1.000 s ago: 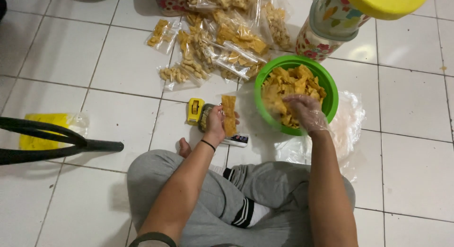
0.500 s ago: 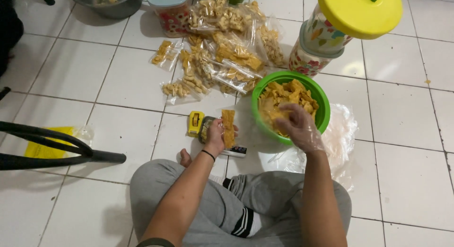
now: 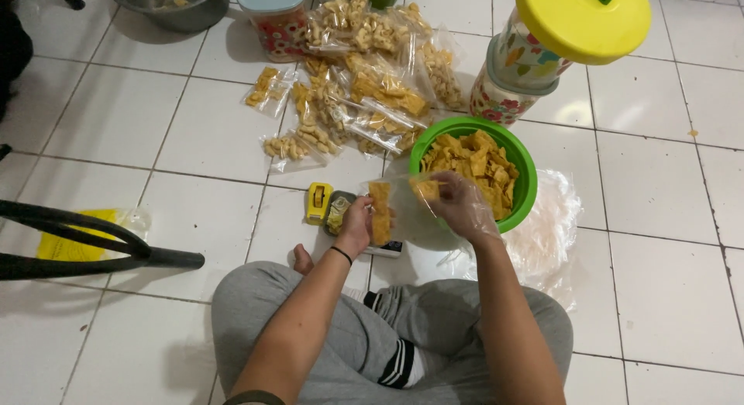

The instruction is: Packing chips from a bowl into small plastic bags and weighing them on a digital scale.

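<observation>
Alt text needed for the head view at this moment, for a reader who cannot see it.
A person sitting cross-legged on a white tiled floor holds a small clear bag of yellow chips in the left hand while the gloved right hand brings chips to it from a green bowl. Filled bags lie beyond, beside a yellow-lidded jar.

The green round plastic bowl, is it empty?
No, the green round plastic bowl is heaped with yellow-orange chips, right beside the gloved right hand.
</observation>
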